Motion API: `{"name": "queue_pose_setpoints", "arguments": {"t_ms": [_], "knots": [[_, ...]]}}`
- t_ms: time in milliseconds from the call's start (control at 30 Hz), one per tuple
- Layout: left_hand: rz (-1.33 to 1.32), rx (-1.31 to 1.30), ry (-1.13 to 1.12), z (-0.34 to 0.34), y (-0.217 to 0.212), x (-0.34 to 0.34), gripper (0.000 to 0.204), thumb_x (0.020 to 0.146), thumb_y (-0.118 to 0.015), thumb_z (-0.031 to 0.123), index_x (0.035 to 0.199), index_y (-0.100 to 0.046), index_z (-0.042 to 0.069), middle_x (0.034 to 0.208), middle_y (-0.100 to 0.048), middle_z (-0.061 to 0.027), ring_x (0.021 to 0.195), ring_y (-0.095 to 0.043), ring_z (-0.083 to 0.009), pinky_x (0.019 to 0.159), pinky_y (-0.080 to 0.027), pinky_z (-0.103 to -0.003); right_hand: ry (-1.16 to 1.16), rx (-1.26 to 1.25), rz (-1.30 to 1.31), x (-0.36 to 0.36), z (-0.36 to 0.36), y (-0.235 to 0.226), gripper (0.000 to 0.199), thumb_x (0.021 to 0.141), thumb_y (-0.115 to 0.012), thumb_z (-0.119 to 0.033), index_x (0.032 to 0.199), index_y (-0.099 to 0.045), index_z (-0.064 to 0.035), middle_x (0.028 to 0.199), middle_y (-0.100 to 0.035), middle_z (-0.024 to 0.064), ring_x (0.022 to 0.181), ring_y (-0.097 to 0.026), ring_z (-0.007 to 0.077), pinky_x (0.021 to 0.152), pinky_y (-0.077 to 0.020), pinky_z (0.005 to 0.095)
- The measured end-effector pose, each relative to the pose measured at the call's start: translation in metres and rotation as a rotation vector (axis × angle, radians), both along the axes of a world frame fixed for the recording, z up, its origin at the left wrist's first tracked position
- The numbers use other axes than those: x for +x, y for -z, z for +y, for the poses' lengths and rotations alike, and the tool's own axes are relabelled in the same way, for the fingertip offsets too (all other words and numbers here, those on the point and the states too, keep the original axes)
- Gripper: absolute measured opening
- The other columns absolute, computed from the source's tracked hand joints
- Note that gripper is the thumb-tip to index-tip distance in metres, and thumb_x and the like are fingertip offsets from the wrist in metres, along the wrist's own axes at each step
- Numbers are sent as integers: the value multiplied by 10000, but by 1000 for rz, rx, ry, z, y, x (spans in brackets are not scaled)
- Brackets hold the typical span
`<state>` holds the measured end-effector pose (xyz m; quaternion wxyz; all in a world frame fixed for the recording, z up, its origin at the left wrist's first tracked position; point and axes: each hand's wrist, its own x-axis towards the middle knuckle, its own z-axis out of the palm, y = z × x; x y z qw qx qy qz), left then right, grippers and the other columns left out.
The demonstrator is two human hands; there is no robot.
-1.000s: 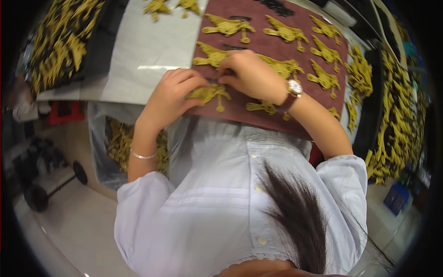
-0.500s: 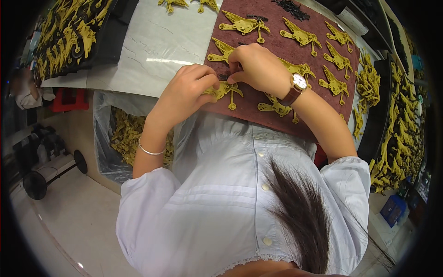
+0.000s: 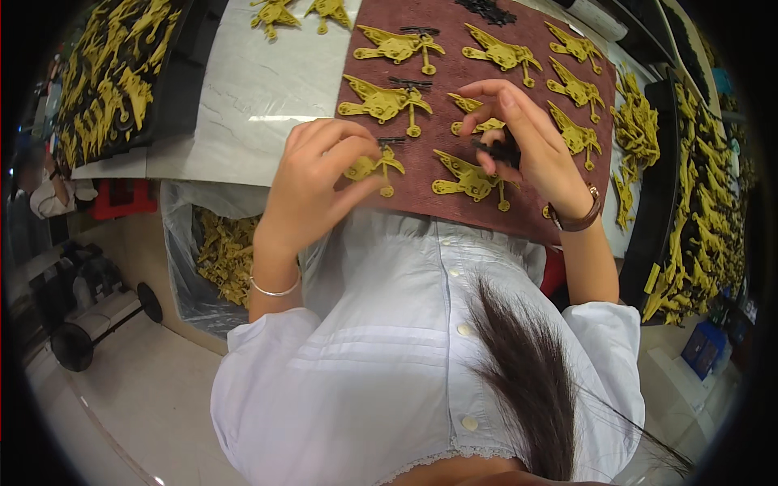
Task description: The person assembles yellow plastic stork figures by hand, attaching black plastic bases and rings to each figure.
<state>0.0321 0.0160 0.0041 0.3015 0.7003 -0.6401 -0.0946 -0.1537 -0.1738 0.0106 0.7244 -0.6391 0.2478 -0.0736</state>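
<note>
My left hand (image 3: 318, 174) hovers, fingers apart, at a yellow plastic part (image 3: 365, 167) near the cloth's front left corner and hides some of it. A slim black piece (image 3: 391, 140) lies along that part's upper edge. My right hand (image 3: 535, 144) is raised further right, with small black plastic pieces (image 3: 504, 152) held in its curled fingers, partly over another yellow part (image 3: 486, 126). Two finished-looking rows at the left show yellow parts (image 3: 379, 100) with a black piece (image 3: 409, 83) at the top.
Yellow parts (image 3: 577, 83) lie in columns on a maroon cloth (image 3: 454, 81); a black heap (image 3: 485, 10) sits at its far edge. Yellow piles (image 3: 636, 121) and loaded black racks (image 3: 174, 97) flank the table. A plastic-lined bin (image 3: 182, 267) of yellow pieces stands below left.
My right hand has moved right, away from the left hand and the near-left yellow part, and now shows black pieces in its fingers. My left hand has opened away from the part.
</note>
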Motion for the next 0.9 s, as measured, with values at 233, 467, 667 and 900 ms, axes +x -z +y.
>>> {"name": "queue_pose_setpoints", "arguments": {"t_ms": [233,467,667,900], "knots": [[307,-219,134,-60,18,-58,153,788,-717,139,936,-698,106,974,-624,-31,933,-580,-224,838,-405,-364,37,101,-91,-24,10,14,439,1051,-319,-419,1307,-425,-78,717,-553,20,527,-508,48,432,-318,186],[318,-191,99,-72,35,-80,115,791,-711,123,889,-676,75,954,-630,-40,910,-575,-219,792,-392,-356,118,-247,-169,-50,9,23,276,988,-525,-233,1178,-541,-34,766,-612,21,598,-556,65,503,-407,202],[424,-194,74,-77,35,-94,179,779,-729,160,925,-671,74,942,-627,-49,891,-565,-223,789,-390,-353,190,-180,-96,-59,6,32,202,962,-562,-173,1075,-583,-6,795,-619,21,580,-534,57,503,-417,215],[292,-198,125,-82,38,-98,242,754,-746,166,976,-684,91,925,-591,-33,880,-559,-221,786,-397,-367,224,-102,-94,-60,16,30,230,1017,-456,-195,1179,-512,-41,743,-582,9,516,-479,36,454,-381,202]]}}
